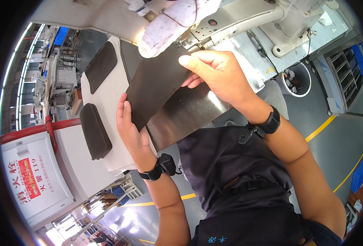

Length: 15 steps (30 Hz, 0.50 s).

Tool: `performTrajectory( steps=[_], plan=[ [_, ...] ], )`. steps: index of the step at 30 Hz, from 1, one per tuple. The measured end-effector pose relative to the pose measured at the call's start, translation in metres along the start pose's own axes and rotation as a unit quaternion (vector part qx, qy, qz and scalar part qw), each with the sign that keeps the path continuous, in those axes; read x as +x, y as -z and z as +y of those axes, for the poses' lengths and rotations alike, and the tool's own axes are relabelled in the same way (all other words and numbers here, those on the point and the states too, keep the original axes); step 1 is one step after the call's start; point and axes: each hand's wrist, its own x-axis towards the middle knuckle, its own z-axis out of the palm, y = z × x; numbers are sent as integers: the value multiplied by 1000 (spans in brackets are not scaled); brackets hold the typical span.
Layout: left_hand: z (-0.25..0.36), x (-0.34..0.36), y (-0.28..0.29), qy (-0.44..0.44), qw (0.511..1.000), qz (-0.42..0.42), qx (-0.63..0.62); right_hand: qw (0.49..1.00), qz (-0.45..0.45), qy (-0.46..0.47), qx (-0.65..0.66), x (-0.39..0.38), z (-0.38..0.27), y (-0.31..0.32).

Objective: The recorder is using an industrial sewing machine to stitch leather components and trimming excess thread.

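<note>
A dark brown flat panel (155,88), which looks like leather, is held tilted between my two hands above the metal work plate (189,112). My right hand (218,74) is closed on its upper right edge, thumb on top and fingers partly hidden beneath. At the lower left end, my left hand (131,129) grips the panel by its edge. The far end of the panel lies under the pale, rounded head of a sewing machine (167,30), which hides part of it. To the left of my left hand sits a stack of similar dark panels (95,131).
Another dark panel piece (101,67) rests on the white table (112,92) farther back. A waste bin (308,84) stands right of the machine, beside a metal rack (343,71). A white cabinet (40,176) and red pipe (66,123) border the left side.
</note>
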Motion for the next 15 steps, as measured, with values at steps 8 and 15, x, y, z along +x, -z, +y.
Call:
performTrajectory(
  steps=[8, 15],
  plan=[
    [26, -8, -13, -128, 827, -12, 547, 1000, 16, -6, -16, 2, 1, 0],
    [57, 34, -89, -239, 844, -290, 383, 998, 43, 44, -18, -6, 13, -12]
  ],
)
